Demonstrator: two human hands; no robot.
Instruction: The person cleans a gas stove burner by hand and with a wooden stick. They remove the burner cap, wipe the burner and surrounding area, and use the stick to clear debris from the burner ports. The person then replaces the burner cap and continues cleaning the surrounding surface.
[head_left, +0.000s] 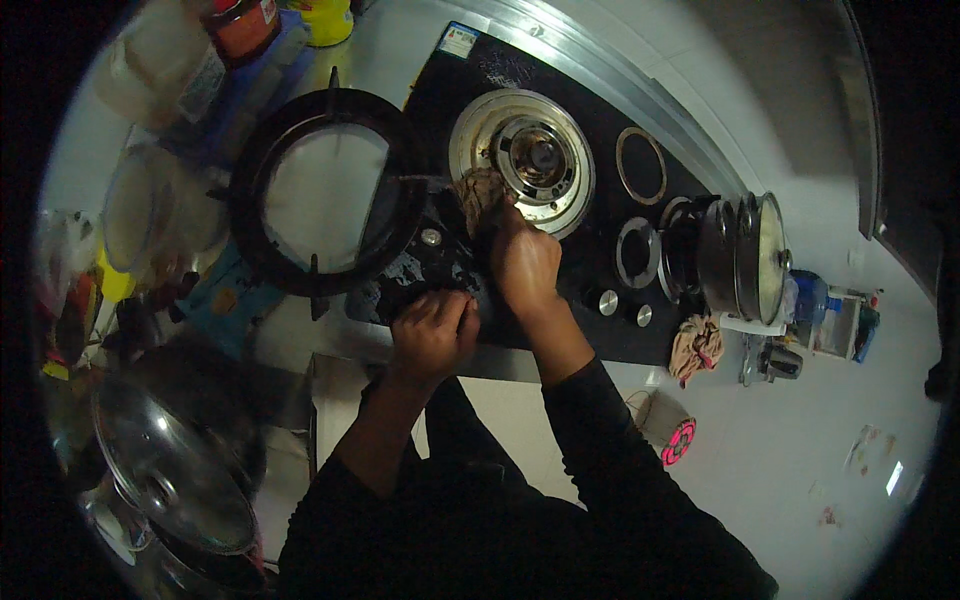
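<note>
My right hand (529, 259) grips a brown rag (478, 196) and presses it against the left rim of a stained metal burner pan (559, 214). The burner cap (543, 154) sits in the middle of that pan. My left hand (435, 330) rests with curled fingers at the front edge of the black gas hob (517, 315). Its fingertips are hidden, so whether it holds anything cannot be told. Just behind it the hob surface has greyish wet-looking smears (401, 266) and a round metal knob (430, 237).
A black pan support ring (251, 240) with prongs overlaps the hob's left edge. Two loose metal rings (619, 165) (622, 262) lie to the right, near a lidded steel pot (724, 255). A crumpled cloth (694, 349) is at the front right. A glass lid (180, 465) leans at lower left.
</note>
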